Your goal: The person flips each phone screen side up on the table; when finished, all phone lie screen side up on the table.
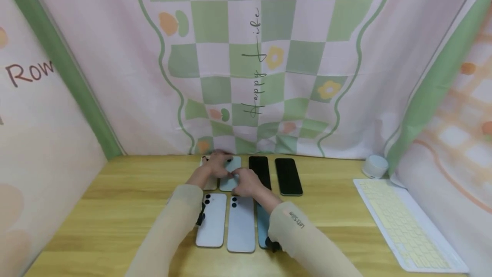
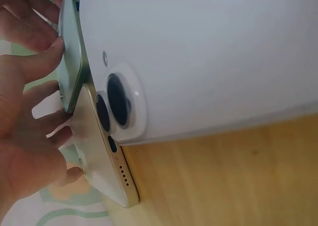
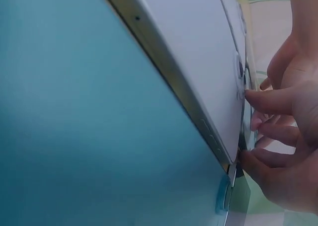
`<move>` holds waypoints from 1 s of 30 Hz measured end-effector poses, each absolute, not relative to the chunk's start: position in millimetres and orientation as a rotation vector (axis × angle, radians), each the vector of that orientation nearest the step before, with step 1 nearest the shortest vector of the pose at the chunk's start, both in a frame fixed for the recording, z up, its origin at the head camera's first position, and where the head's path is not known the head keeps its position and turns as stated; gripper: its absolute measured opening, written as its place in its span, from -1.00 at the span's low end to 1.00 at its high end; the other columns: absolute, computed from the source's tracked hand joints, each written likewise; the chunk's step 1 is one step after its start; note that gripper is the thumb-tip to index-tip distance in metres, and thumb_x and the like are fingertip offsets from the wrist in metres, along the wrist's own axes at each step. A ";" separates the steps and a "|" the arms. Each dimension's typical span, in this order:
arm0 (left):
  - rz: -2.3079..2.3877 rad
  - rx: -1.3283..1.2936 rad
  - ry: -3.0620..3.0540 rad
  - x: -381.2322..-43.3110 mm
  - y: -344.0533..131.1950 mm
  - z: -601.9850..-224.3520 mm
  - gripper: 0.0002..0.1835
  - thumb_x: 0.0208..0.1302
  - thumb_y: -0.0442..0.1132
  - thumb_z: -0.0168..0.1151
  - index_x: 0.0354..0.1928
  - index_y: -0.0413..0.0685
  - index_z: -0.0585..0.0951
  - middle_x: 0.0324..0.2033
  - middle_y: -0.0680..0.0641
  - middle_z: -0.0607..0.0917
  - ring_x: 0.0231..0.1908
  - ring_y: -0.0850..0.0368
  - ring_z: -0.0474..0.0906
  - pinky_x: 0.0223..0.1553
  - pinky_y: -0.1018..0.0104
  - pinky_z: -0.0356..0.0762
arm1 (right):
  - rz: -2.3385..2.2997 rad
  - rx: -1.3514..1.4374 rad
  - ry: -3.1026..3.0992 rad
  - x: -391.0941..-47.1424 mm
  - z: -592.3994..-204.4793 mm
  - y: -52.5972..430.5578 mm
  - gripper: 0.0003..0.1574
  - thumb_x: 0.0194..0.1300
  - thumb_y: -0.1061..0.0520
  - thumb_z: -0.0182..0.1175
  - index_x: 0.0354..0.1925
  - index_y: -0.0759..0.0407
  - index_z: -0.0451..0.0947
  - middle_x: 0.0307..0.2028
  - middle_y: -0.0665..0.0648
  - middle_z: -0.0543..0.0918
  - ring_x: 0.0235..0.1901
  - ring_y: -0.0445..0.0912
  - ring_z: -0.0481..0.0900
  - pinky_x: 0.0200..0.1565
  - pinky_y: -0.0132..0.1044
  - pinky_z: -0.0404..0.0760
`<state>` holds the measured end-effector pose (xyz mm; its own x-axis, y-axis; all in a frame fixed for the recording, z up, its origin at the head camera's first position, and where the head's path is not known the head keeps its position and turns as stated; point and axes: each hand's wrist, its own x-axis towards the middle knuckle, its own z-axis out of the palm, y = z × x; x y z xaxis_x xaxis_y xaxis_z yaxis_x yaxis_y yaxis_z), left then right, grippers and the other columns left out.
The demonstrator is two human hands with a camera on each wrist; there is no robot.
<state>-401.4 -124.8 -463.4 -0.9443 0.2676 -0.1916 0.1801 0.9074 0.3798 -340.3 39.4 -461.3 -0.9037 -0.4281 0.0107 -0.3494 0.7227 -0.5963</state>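
In the head view, a light green phone (image 1: 236, 163) lies back-up in the far row, between my two hands. My left hand (image 1: 217, 165) reaches over it and the beige phone (image 1: 209, 184) beside it. In the left wrist view, that hand's fingers are spread, with tips at the green phone (image 2: 72, 62) and the beige phone (image 2: 97, 146). My right hand (image 1: 247, 181) holds the green phone near its right side, thumb and fingertip at the edge. Two white phones (image 1: 213, 221) (image 1: 241, 225) lie nearer, lenses up.
A blue phone (image 1: 263, 228) sits partly under the right sleeve. Two phones with dark screens, one (image 1: 260, 166) beside the other (image 1: 289, 176), lie right of the hands. A keyboard (image 1: 407, 225) and a white cylinder (image 1: 375, 166) stand at the right; a checkered curtain (image 1: 246, 67) hangs behind.
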 end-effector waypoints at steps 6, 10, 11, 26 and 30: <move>0.554 0.332 2.825 -396.7 -120.9 -458.8 -0.23 0.34 0.00 0.37 0.55 0.11 0.36 0.62 -0.16 0.18 0.62 -0.28 0.01 0.50 -0.60 -0.14 | -0.829 -0.566 2.872 -338.8 -462.5 38.0 -0.35 0.01 0.25 0.54 0.11 0.39 0.67 0.22 0.33 0.69 0.24 0.23 0.63 0.22 0.03 0.68; 0.595 0.340 2.827 -396.7 -118.9 -458.5 -0.24 0.32 -0.04 0.38 0.54 0.08 0.38 0.60 -0.17 0.24 0.61 -0.28 0.03 0.52 -0.58 -0.17 | -0.769 -0.531 2.900 -337.2 -461.6 38.1 -0.37 0.05 0.22 0.54 0.10 0.41 0.67 0.30 0.37 0.61 0.31 0.27 0.57 0.30 0.05 0.63; 0.610 0.341 2.829 -397.5 -118.6 -458.5 -0.25 0.32 -0.08 0.37 0.53 0.07 0.38 0.59 -0.16 0.26 0.61 -0.29 0.03 0.53 -0.56 -0.19 | -0.758 -0.528 2.904 -336.9 -461.6 38.2 -0.38 0.07 0.21 0.54 0.11 0.41 0.67 0.32 0.37 0.60 0.33 0.28 0.56 0.32 0.06 0.61; 0.953 0.067 2.867 -418.3 -110.4 -477.0 -0.33 0.19 -0.30 0.03 0.42 -0.13 0.40 0.44 -0.27 0.44 0.52 -0.44 0.03 0.49 -0.42 -0.06 | -0.661 -0.617 2.930 -336.0 -466.4 35.1 -0.33 0.15 0.26 0.48 0.24 0.39 0.59 0.36 0.44 0.52 0.37 0.32 0.50 0.39 0.10 0.55; 0.866 0.036 2.901 -417.0 -107.8 -473.1 -0.34 0.18 -0.25 0.07 0.40 -0.11 0.45 0.42 -0.27 0.47 0.49 -0.40 0.10 0.51 -0.37 -0.03 | -0.629 -0.651 2.921 -336.4 -466.4 36.3 -0.33 0.18 0.23 0.48 0.25 0.36 0.59 0.38 0.43 0.51 0.39 0.32 0.48 0.40 0.09 0.53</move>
<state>-417.0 -107.8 -473.1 -0.9933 0.0553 -0.1019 -0.0096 0.8368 0.5474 -336.4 36.3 -466.4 -0.9060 -0.4232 0.0074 -0.3888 0.8251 -0.4101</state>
